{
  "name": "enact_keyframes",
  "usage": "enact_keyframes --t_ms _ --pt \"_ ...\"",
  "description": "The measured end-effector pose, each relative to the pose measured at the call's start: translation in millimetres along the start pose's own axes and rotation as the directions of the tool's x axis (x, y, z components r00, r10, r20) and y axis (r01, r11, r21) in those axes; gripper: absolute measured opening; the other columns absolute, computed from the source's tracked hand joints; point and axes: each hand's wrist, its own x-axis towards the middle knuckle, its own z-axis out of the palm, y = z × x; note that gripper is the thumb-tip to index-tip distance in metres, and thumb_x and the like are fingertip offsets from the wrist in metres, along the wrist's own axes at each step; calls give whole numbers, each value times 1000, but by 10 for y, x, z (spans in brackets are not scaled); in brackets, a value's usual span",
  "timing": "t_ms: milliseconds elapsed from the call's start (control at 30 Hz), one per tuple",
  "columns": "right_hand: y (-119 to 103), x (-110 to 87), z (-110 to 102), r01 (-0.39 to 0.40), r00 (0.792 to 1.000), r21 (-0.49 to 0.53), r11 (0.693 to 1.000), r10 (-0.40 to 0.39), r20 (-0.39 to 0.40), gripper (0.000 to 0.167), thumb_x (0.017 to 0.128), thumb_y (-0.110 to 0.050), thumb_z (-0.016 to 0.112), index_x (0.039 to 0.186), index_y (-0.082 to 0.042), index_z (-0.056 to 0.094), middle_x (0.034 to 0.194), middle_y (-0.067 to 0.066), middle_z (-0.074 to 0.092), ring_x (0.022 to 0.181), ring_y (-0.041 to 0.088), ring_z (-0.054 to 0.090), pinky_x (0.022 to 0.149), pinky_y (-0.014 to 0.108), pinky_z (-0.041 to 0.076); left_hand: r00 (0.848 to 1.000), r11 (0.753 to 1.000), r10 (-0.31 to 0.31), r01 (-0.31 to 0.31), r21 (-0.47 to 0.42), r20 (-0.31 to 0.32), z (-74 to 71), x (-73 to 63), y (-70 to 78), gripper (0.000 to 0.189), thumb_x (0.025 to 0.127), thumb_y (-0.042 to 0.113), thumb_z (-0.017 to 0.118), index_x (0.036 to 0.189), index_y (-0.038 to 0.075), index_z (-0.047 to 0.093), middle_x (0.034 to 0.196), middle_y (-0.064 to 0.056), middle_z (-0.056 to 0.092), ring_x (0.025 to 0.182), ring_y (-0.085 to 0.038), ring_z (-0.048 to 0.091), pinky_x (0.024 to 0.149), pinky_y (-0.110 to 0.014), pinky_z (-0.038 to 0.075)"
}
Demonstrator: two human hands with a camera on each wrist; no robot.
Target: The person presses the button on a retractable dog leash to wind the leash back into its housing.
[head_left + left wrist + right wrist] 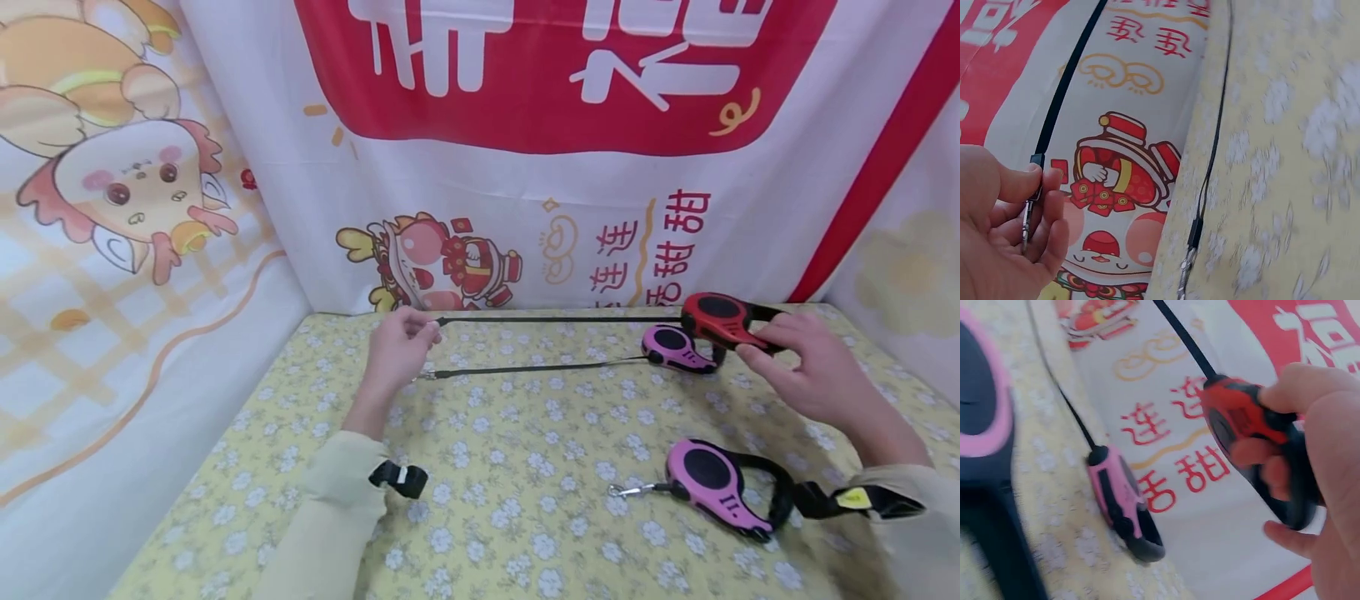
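Observation:
In the head view my right hand (813,367) grips the handle of a red and black retractable dog leash (716,317), held above the table. Its black strap (562,319) runs taut to the left. There my left hand (401,354) pinches the strap's end; the left wrist view shows the metal clip (1026,219) lying against the fingers. Below the strap, a pink retractable leash (678,348) lies on the table with its cord (525,368) drawn out leftward. Nearer, a second pink leash (708,479) lies with its cord in and its clip (633,490) pointing left.
A yellow flowered cloth (480,500) covers the table. Behind it hangs a white and red printed curtain (465,183); another printed cloth (150,333) bounds the left side. A dark band circles each sleeve.

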Motion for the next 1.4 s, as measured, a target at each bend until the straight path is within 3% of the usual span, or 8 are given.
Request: enact_keyframes --t_ms 100,200,300,467,867,1233,1400 --pt "30 27 -11 -60 991 8 998 59 118 38 102 -26 71 117 9 73 119 33 67 112 44 52 89 64 43 999 999 -21 19 -45 -40 28 16 -24 21 106 26 65 121 12 69 110 -8 79 108 -28 73 90 -41 57" --pt "62 37 -6 -116 973 19 993 109 204 47 104 -30 67 125 13 68 134 40 58 125 55 46 97 74 38 998 997 -28 24 -68 -63 31 8 -44 20 104 26 68 120 13 70 110 -6 79 109 -29 73 92 -42 58" --pt "88 29 8 -139 963 13 990 132 236 51 106 -32 65 128 14 66 138 40 54 129 56 41 99 77 35 997 998 -15 10 -65 -82 14 -10 -66 18 103 27 70 115 14 72 107 -6 78 105 -27 72 90 -42 57" --pt "114 -1 19 -125 968 14 992 119 223 46 105 -26 67 125 15 66 136 38 54 129 56 42 99 77 36 998 999 9 -13 -48 -69 -5 -32 -98 14 104 26 69 112 14 74 106 -6 78 101 -25 69 85 -39 54" --pt "113 5 10 -109 976 -4 994 108 191 34 102 -14 69 121 15 67 135 37 55 129 55 42 100 76 36 999 998 -28 27 -62 -20 4 -4 -72 22 108 18 60 127 11 69 119 -10 74 110 -28 68 96 -42 57" --pt "74 52 24 -89 976 -36 995 95 197 34 100 -14 72 121 13 69 134 37 57 128 53 41 100 75 36 998 998 -62 61 -29 -29 20 0 -49 25 110 19 55 131 11 66 128 -11 67 118 -30 62 99 -45 55" --pt "48 63 19 -107 969 -41 993 113 218 35 101 -16 71 122 12 69 135 36 57 130 53 41 102 76 36 999 999 -44 44 -31 -9 57 12 -42 25 109 18 56 130 11 66 130 -11 65 119 -30 61 101 -46 54"
